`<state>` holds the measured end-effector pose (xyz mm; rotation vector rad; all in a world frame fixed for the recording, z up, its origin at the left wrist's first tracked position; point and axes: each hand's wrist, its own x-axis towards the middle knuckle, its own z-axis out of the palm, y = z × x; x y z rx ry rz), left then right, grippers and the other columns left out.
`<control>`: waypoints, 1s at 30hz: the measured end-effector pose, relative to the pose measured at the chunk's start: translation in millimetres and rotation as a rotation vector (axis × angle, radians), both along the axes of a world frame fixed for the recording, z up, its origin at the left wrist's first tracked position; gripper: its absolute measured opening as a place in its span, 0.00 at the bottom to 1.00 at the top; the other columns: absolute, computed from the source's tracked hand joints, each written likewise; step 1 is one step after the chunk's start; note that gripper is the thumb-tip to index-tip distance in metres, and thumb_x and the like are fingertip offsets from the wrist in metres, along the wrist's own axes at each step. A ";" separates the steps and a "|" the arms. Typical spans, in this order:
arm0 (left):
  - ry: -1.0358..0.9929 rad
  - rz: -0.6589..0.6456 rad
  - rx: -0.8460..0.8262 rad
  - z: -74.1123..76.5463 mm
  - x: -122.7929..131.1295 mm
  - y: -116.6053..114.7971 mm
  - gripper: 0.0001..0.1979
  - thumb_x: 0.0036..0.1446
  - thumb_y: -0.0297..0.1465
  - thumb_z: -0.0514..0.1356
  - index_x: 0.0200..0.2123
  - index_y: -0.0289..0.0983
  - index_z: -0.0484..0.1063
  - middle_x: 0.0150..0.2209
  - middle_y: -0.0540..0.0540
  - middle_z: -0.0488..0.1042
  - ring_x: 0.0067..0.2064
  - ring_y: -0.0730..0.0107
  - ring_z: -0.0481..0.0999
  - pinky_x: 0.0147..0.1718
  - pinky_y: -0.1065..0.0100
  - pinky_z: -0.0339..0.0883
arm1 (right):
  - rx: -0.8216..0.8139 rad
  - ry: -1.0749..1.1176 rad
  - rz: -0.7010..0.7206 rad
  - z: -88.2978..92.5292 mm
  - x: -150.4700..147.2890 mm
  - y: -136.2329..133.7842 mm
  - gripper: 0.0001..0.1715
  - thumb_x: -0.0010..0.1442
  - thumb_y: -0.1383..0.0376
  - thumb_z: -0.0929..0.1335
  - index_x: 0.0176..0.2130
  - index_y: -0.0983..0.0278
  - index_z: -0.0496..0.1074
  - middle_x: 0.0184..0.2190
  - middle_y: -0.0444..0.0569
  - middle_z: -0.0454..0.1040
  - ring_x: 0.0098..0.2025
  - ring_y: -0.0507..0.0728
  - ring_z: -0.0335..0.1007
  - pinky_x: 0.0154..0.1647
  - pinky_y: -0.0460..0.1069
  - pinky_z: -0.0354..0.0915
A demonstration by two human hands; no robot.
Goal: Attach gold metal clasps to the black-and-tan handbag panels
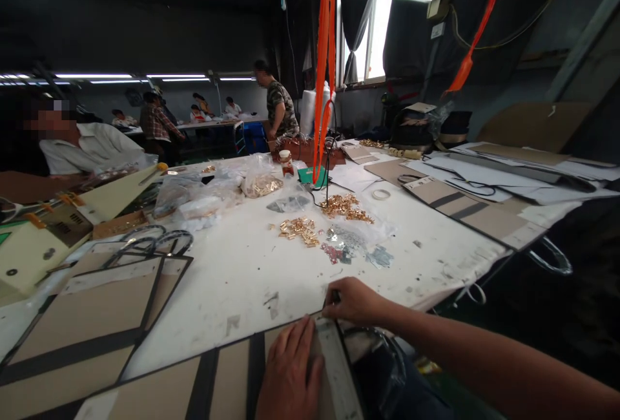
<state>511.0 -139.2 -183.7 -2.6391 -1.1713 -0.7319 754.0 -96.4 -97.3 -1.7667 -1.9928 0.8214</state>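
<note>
My left hand (289,371) lies flat, fingers stretched, on a tan board panel with black strips (194,381) at the near edge of the white table (242,265). A metal ruler (334,362) lies along the panel's right side, just right of that hand. My right hand (353,302) is closed in a pinch at the ruler's far end, holding a small dark tool I cannot make out. Heaps of small gold metal fittings (298,229) lie on the table beyond both hands.
More tan panels with black strips (82,316) are stacked at the left, others (460,207) at the right. Plastic bags (194,197), an orange strap (323,64) hanging from above, and a seated person (82,148) at the left. Other workers stand far back.
</note>
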 end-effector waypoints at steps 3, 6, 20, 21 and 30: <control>-0.024 0.011 -0.073 4.6 3.8 -2.8 0.28 0.68 0.33 0.57 0.70 0.40 0.66 0.67 0.45 0.73 0.64 0.56 0.73 0.61 0.56 0.70 | 0.043 -0.078 -0.130 6.4 28.2 22.0 0.08 0.60 0.60 0.75 0.39 0.59 0.85 0.37 0.44 0.85 0.39 0.55 0.79 0.38 0.45 0.65; -0.029 0.021 -0.104 6.4 5.1 -4.1 0.28 0.69 0.34 0.56 0.70 0.40 0.66 0.66 0.45 0.74 0.64 0.55 0.73 0.61 0.55 0.70 | 0.050 -0.195 -0.253 3.3 57.2 47.0 0.11 0.62 0.60 0.73 0.43 0.58 0.85 0.42 0.48 0.85 0.43 0.59 0.79 0.39 0.48 0.64; -0.076 0.025 -0.261 17.9 11.6 -6.7 0.26 0.70 0.35 0.56 0.70 0.39 0.66 0.67 0.42 0.73 0.66 0.51 0.70 0.64 0.47 0.67 | 0.029 -0.238 -0.351 -13.6 82.8 71.7 0.09 0.58 0.64 0.74 0.40 0.61 0.84 0.41 0.53 0.83 0.43 0.62 0.77 0.38 0.49 0.64; -0.077 0.023 -0.280 19.4 12.7 -7.5 0.26 0.71 0.36 0.56 0.69 0.38 0.66 0.67 0.42 0.72 0.66 0.51 0.70 0.65 0.46 0.66 | 0.024 -0.208 -0.342 -9.4 83.5 69.8 0.07 0.58 0.65 0.73 0.38 0.62 0.83 0.39 0.52 0.83 0.41 0.61 0.77 0.37 0.49 0.64; -0.098 0.005 -0.360 24.1 18.0 -9.4 0.27 0.70 0.36 0.57 0.69 0.38 0.65 0.68 0.40 0.70 0.67 0.48 0.67 0.66 0.43 0.63 | -0.197 0.459 -0.189 4.9 50.4 -41.3 0.18 0.57 0.64 0.74 0.48 0.61 0.80 0.32 0.41 0.75 0.21 0.48 0.65 0.22 0.44 0.61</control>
